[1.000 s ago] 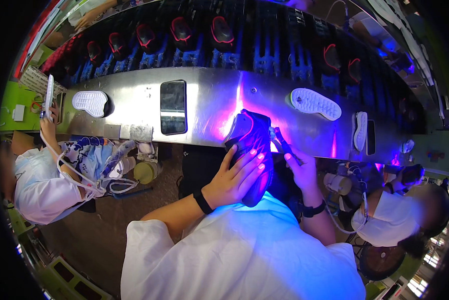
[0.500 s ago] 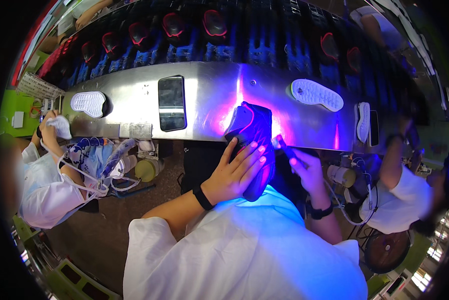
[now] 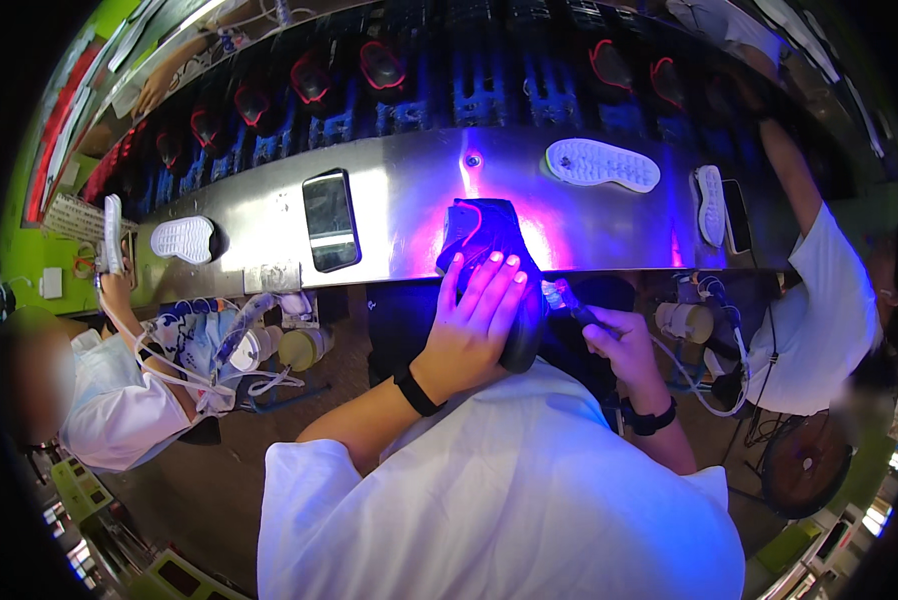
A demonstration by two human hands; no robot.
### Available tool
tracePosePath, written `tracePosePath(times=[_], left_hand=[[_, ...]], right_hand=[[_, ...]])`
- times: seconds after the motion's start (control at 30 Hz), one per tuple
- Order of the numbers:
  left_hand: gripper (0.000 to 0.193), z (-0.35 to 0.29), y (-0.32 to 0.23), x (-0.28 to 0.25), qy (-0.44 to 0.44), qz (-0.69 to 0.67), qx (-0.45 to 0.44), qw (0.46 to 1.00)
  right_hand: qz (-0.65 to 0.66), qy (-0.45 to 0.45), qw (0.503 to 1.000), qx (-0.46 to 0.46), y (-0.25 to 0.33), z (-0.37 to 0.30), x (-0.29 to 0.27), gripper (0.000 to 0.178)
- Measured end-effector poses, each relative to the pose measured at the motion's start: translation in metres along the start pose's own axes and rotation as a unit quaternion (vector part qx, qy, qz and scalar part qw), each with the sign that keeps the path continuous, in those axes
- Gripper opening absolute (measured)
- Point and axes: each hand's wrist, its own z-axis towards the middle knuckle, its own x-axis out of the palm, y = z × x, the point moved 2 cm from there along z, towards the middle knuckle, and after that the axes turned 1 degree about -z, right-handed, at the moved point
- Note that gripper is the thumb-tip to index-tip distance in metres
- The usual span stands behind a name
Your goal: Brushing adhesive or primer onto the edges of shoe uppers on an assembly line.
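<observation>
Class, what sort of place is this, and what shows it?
Probably a shoe factory: dark, red-edged shoes stand in a row beyond the metal bench, loose white soles lie on it, and co-workers are on either side.

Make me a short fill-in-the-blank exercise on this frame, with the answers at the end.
1. The left hand lies on the dark shoe, and its wristband is coloured ____.
2. The right hand holds a slim tool to the ____ of the dark shoe.
3. White soles lying on the metal table number ____.

Missing words: black; right; three.
</observation>
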Motion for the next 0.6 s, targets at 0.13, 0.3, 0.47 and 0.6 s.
tracePosePath(times=[0.13,0.3,0.47,0.6], left_hand=[[0.074,0.018,-0.012,0.000,0.004,-0.011,-0.030,0.999],[0.074,0.033,-0.027,0.002,0.008,0.031,-0.048,0.998],[0.070,0.052,-0.035,0.005,-0.007,0.071,-0.063,0.995],[0.068,0.072,-0.038,0.008,-0.027,0.080,-0.070,0.994]], right_hand=[[-0.005,-0.024,0.999,-0.028,0.004,-0.009,-0.003,0.036],[0.018,-0.036,0.998,-0.039,-0.002,-0.018,-0.011,0.037],[0.053,-0.037,0.998,-0.019,-0.008,-0.032,-0.015,0.038],[0.081,-0.053,0.995,-0.032,-0.015,-0.045,-0.012,0.042]])
